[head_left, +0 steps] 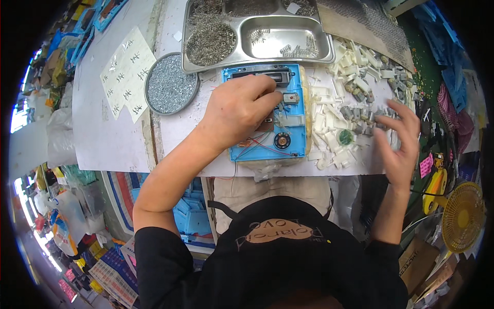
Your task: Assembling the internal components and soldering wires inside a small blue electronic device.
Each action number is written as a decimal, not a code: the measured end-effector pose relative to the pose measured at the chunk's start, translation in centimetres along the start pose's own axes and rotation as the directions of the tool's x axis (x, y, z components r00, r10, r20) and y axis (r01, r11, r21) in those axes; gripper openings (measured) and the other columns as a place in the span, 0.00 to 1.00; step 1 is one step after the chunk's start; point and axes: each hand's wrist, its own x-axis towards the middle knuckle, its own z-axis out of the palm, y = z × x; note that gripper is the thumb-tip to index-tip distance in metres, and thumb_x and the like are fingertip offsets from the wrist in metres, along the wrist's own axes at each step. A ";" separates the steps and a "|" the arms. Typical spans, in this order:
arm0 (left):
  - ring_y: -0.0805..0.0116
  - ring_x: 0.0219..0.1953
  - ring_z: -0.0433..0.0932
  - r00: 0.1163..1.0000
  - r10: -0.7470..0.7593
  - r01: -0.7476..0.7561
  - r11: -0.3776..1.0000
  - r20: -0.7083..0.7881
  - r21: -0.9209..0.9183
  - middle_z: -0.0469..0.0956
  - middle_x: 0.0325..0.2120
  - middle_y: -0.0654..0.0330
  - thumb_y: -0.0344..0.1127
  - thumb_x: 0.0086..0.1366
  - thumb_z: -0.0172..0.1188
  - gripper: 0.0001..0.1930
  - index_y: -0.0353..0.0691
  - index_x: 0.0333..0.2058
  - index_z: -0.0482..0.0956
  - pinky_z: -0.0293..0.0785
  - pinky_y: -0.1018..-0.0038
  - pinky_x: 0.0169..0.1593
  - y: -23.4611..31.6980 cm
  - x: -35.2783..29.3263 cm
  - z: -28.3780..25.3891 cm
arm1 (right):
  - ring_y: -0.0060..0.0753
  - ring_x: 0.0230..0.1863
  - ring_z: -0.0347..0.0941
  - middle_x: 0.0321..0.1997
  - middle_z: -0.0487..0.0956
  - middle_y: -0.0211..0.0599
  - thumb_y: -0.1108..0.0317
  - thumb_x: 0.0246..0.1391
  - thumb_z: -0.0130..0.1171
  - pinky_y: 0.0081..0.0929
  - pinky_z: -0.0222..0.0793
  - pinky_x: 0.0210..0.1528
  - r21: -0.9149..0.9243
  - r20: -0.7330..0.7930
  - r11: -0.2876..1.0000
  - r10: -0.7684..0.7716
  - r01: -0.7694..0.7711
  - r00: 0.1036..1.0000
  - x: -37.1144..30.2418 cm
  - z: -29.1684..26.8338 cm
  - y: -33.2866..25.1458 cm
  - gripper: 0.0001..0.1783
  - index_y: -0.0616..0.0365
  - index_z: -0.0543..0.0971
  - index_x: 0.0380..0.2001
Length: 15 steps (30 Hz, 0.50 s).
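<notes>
A blue plastic toy-like housing (241, 154) lies open on the work table. Inside it are a small motor (290, 98), a round speaker (282, 140) and thin red and dark wires. My left hand (239, 105) bends over the housing with its fingers pinched together beside the motor. What the fingertips grip, if anything, is hidden. To the right, my right hand (401, 139) hovers with fingers apart and holds nothing visible. It is nearest to a scatter of small grey motors (355, 114) and white plastic parts (334, 149). A green round piece (345, 136) lies among them.
A steel compartment tray (332, 49) with many springs stands behind the housing. Left of it are a round dish (147, 91) of small metal pieces and a pale sheet (128, 72) with dark marks. Brown board (334, 20) lies back right; a yellow fan (461, 216) stands right.
</notes>
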 end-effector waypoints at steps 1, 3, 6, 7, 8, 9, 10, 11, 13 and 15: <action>0.62 0.32 0.82 1.000 0.011 -0.011 1.000 0.009 0.002 0.81 0.37 0.60 0.26 0.48 0.67 0.17 0.42 0.40 0.83 0.79 0.69 0.32 0.1 0.2 -0.2 | 0.45 0.59 0.72 0.59 0.79 0.42 0.73 0.49 0.69 0.36 0.66 0.62 -0.055 -0.042 0.998 0.015 -0.018 0.999 -1.2 -1.6 1.4 0.14 0.58 0.84 0.41; 0.63 0.35 0.83 0.997 0.012 -0.013 1.000 0.083 0.018 0.80 0.40 0.60 0.29 0.51 0.65 0.14 0.42 0.39 0.82 0.80 0.70 0.34 0.2 0.3 -0.5 | 0.38 0.56 0.75 0.58 0.79 0.44 0.73 0.59 0.64 0.29 0.68 0.58 0.403 -0.206 0.871 0.387 -0.282 0.899 -4.9 -3.3 5.9 0.13 0.62 0.82 0.47; 0.65 0.37 0.83 0.988 0.065 -0.067 0.998 0.139 0.008 0.81 0.42 0.61 0.31 0.52 0.63 0.13 0.42 0.38 0.82 0.81 0.71 0.35 -0.1 0.5 -0.7 | 0.32 0.50 0.76 0.52 0.80 0.41 0.68 0.67 0.59 0.27 0.71 0.52 0.685 -0.223 0.572 0.755 -0.452 0.617 -8.6 -7.4 11.1 0.13 0.65 0.78 0.50; 0.65 0.38 0.84 0.985 0.082 -0.084 0.996 0.152 0.008 0.81 0.42 0.61 0.31 0.52 0.63 0.12 0.42 0.38 0.82 0.81 0.71 0.35 -0.1 0.4 -0.8 | 0.32 0.48 0.76 0.50 0.80 0.39 0.67 0.68 0.58 0.29 0.72 0.51 0.831 -0.145 0.408 0.815 -0.379 0.560 -9.4 -8.0 12.6 0.13 0.65 0.78 0.49; 0.65 0.37 0.84 0.984 0.100 -0.102 0.995 0.151 0.004 0.81 0.41 0.62 0.31 0.52 0.64 0.12 0.42 0.38 0.82 0.81 0.71 0.35 -0.3 0.3 -0.7 | 0.32 0.46 0.76 0.48 0.79 0.38 0.66 0.69 0.57 0.31 0.73 0.50 0.931 -0.055 0.228 0.859 -0.284 0.508 -10.3 -8.6 14.0 0.13 0.65 0.77 0.48; 0.65 0.37 0.84 0.982 0.114 -0.116 0.993 0.151 0.002 0.81 0.40 0.62 0.32 0.52 0.64 0.12 0.42 0.38 0.82 0.81 0.71 0.35 -0.3 0.2 -0.8 | 0.31 0.43 0.74 0.44 0.78 0.37 0.65 0.68 0.59 0.30 0.72 0.47 0.956 -0.040 0.178 0.867 -0.233 0.497 -11.0 -9.0 15.5 0.12 0.63 0.77 0.46; 0.65 0.36 0.83 0.980 0.128 -0.129 0.992 0.151 -0.002 0.82 0.40 0.63 0.32 0.52 0.64 0.12 0.42 0.38 0.82 0.81 0.71 0.34 -0.4 0.1 -0.8 | 0.30 0.40 0.73 0.40 0.77 0.35 0.64 0.67 0.60 0.29 0.70 0.44 0.975 -0.024 0.128 0.874 -0.183 0.484 -11.2 -9.3 16.6 0.10 0.60 0.77 0.43; 0.65 0.36 0.83 0.978 0.130 -0.131 0.991 0.165 -0.003 0.82 0.39 0.63 0.32 0.52 0.64 0.12 0.42 0.38 0.82 0.81 0.71 0.34 -0.5 0.2 -0.8 | 0.29 0.37 0.72 0.36 0.77 0.34 0.64 0.66 0.61 0.28 0.69 0.41 0.988 -0.006 0.078 0.881 -0.131 0.474 -11.5 -9.4 17.7 0.09 0.58 0.77 0.41; 0.64 0.35 0.83 0.971 0.137 -0.138 0.990 0.195 -0.008 0.81 0.37 0.63 0.31 0.52 0.66 0.12 0.42 0.38 0.82 0.80 0.70 0.34 -0.6 0.5 -0.7 | 0.28 0.33 0.67 0.33 0.74 0.33 0.62 0.66 0.62 0.29 0.67 0.38 0.982 -0.135 0.177 0.896 -0.060 0.423 -11.3 -10.2 20.1 0.10 0.57 0.76 0.38; 0.62 0.34 0.84 0.989 0.054 -0.043 0.996 0.140 -0.082 0.82 0.35 0.59 0.28 0.53 0.68 0.12 0.40 0.38 0.82 0.81 0.70 0.34 -0.3 0.8 -0.6 | 0.27 0.32 0.66 0.34 0.74 0.33 0.60 0.67 0.60 0.30 0.67 0.38 0.951 -0.240 0.301 0.860 -0.067 0.451 -12.4 -11.8 24.1 0.12 0.57 0.76 0.43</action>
